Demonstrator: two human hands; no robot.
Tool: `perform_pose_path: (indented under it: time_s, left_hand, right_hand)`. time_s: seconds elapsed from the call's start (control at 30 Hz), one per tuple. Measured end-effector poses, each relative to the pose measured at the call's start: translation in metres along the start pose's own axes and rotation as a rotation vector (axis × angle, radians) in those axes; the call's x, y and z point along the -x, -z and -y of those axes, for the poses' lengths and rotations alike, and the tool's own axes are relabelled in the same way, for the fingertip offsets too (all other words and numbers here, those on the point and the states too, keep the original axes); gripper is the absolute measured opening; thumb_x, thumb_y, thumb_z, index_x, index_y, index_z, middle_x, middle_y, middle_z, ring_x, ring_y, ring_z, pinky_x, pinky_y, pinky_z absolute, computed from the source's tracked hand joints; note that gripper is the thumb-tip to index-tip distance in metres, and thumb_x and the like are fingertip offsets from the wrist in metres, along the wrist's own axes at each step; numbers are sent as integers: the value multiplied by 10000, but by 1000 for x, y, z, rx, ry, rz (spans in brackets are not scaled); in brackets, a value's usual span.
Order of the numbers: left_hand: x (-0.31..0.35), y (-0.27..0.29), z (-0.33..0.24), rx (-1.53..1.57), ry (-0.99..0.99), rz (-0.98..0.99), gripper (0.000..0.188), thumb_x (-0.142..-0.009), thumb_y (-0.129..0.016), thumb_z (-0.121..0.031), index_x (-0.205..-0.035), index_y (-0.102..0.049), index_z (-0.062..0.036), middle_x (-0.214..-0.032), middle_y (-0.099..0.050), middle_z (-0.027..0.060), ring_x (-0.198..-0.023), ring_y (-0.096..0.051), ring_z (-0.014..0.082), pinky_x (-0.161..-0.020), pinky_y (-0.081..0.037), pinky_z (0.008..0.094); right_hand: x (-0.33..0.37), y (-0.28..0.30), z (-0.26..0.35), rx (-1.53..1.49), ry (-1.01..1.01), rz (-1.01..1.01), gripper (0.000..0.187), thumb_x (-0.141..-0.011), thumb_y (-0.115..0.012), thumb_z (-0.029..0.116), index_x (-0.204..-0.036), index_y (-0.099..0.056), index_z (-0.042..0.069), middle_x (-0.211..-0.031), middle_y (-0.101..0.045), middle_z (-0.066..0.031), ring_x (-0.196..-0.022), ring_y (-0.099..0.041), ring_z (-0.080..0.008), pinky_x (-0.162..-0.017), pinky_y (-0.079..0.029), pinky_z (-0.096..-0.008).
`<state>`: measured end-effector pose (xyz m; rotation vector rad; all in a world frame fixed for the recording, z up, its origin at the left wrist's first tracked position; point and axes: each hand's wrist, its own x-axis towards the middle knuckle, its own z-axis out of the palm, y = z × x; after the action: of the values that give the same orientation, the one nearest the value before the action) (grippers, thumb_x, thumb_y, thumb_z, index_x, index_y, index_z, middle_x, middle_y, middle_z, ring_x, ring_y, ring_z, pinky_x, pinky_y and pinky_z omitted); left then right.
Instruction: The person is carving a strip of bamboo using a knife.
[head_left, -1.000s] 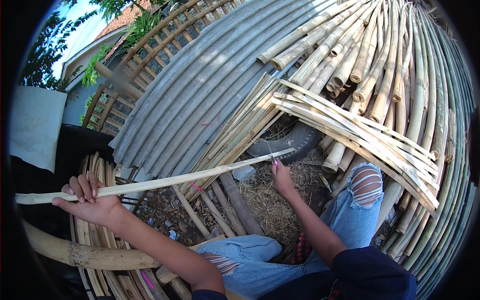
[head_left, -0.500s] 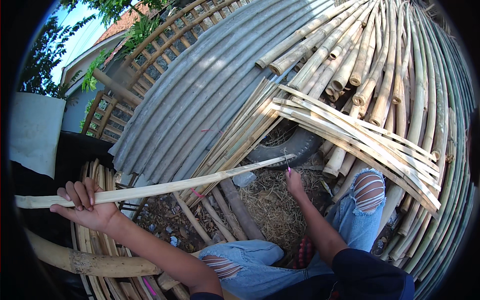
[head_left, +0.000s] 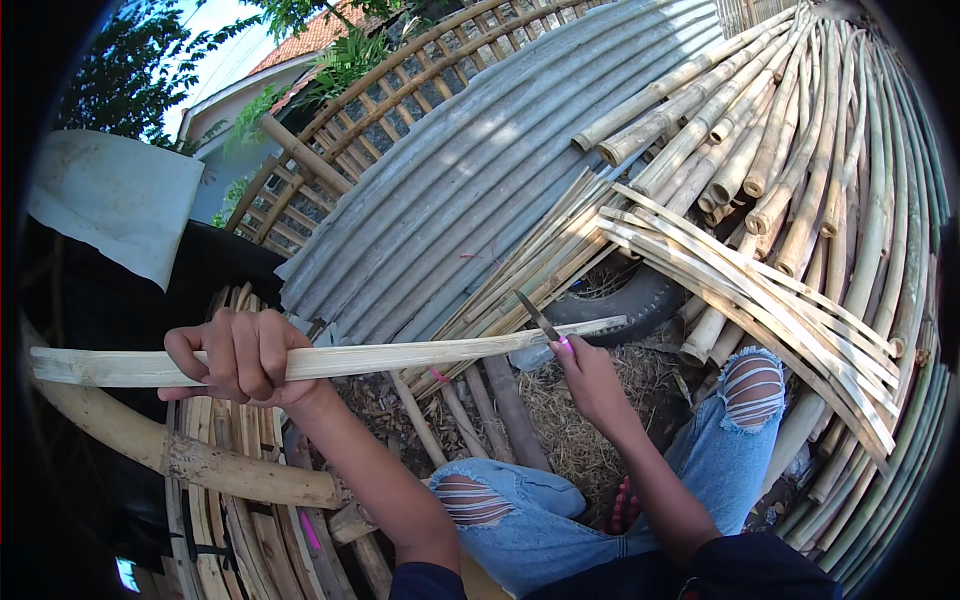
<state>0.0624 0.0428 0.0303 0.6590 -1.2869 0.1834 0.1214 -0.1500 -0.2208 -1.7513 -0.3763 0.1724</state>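
Note:
A long pale bamboo strip lies nearly level across the view, its right end above a dark tyre. Towards its left end, my left hand has its fingers wrapped round it. My right hand grips a knife by a pink handle. Its dark blade points up and to the left, crossing close to the strip's right part; whether the edge touches the strip I cannot tell.
Split bamboo strips lie stacked at the right, with another bundle on corrugated sheeting. Bamboo poles fill the far right. A tyre rests on the ground ahead. A thick bamboo pole crosses more strips at lower left.
My left hand has closed round the strip from a looser hold, further along it. My right hand has brought the knife back from near the strip's tip. The view has shifted.

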Motion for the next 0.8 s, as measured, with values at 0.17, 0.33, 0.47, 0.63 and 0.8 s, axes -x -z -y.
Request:
perform_pose_path:
  time_s: [0.17, 0.33, 0.47, 0.63, 0.8]
  left_hand:
    - [-8, -12, 14, -5, 25, 52, 365, -900, -542, -326, -673, -330, -134, -356, -365, -48, -250, -279, 1, -265, -154, 140]
    - [-14, -20, 32, 34, 64, 139, 348, -913, -523, -298, -682, -329, -124, -363, -368, -41, -259, -295, 11, -281, -127, 155]
    - [-11, -29, 25, 56, 83, 195, 327, -910, -530, -267, -691, -339, -117, -370, -370, -41, -272, -324, 17, -299, -118, 159]
    - [-6, -23, 24, 86, 54, 176, 320, -898, -547, -259, -689, -354, -113, -373, -380, -35, -277, -327, 12, -291, -132, 155]
    - [-4, -26, 12, 99, 6, 136, 323, -889, -561, -257, -681, -365, -108, -370, -379, -28, -271, -323, 8, -273, -137, 162]
  right_hand:
    - [28, -22, 35, 237, 82, -6, 315, -932, -423, 270, -869, -516, -24, -632, -561, -244, -675, -575, -432, -599, -444, -522]
    - [-33, 11, -98, 344, -127, -103, 390, -943, -379, 270, -832, -529, -73, -709, -535, -318, -710, -534, -477, -618, -415, -514]
    - [-9, 5, -46, 150, 20, 13, 402, -932, -411, 274, -805, -525, -90, -766, -539, -312, -793, -526, -470, -695, -400, -501]
    - [-37, 20, -147, 339, -129, -15, 357, -919, -412, 227, -819, -566, -78, -772, -570, -305, -790, -559, -455, -693, -436, -512]
    - [-31, -6, -163, 433, -147, -62, 335, -906, -417, 193, -800, -593, -73, -798, -586, -301, -790, -578, -447, -706, -460, -520]
